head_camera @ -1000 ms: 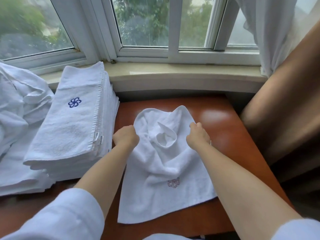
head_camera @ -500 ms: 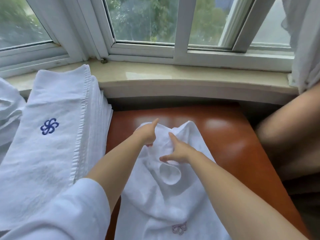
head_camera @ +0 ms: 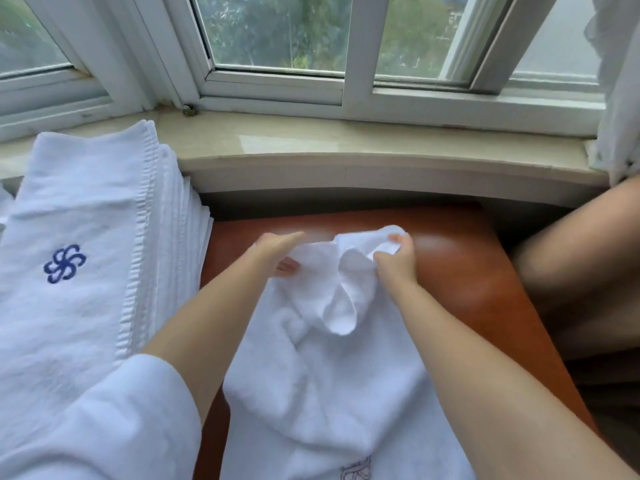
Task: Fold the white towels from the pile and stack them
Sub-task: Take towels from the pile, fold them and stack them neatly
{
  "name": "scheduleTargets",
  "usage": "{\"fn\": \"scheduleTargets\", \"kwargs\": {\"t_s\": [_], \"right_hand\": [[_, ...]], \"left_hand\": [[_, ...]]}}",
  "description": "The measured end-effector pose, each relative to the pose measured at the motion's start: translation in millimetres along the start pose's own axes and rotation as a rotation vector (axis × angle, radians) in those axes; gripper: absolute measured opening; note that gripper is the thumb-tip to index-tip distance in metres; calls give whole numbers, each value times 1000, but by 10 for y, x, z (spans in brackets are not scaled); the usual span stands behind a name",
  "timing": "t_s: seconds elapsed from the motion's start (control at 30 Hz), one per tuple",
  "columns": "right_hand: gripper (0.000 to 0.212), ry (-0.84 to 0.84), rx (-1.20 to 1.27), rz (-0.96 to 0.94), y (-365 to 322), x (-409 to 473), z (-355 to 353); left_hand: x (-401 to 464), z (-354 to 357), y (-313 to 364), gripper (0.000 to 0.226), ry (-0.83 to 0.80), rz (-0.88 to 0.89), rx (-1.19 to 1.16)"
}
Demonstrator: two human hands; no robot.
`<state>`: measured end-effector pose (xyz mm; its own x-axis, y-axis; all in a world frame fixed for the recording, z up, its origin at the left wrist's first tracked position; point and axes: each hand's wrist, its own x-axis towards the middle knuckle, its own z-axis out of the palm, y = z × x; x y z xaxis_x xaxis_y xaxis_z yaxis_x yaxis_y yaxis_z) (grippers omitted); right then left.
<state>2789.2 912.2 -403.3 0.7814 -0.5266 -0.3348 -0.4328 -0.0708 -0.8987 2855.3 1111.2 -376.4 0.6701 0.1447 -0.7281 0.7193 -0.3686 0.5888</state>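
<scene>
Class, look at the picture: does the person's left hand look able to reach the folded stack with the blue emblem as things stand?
Probably yes. The folded stack lies right beside the left forearm, with nothing between them. But the left hand is busy on the towel, so it would have to let go first.

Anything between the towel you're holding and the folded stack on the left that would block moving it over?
Nothing visible does. Both the left hand and right hand already grip the far edge of the towel. Between it and the folded stack lies only a bare strip of table, crossed by the left forearm.
</scene>
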Motion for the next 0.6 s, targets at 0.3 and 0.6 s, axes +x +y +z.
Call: {"fn": "scheduleTargets", "kwargs": {"t_s": [0.3,0.6], "right_hand": [[64,204,-163,263,108,-7,-170],[39,194,-11,106,-329,98,-69]], "left_hand": [[37,-275,-188,57,404,160,-561],[-103,-337,37,15,282,46,-764]]}}
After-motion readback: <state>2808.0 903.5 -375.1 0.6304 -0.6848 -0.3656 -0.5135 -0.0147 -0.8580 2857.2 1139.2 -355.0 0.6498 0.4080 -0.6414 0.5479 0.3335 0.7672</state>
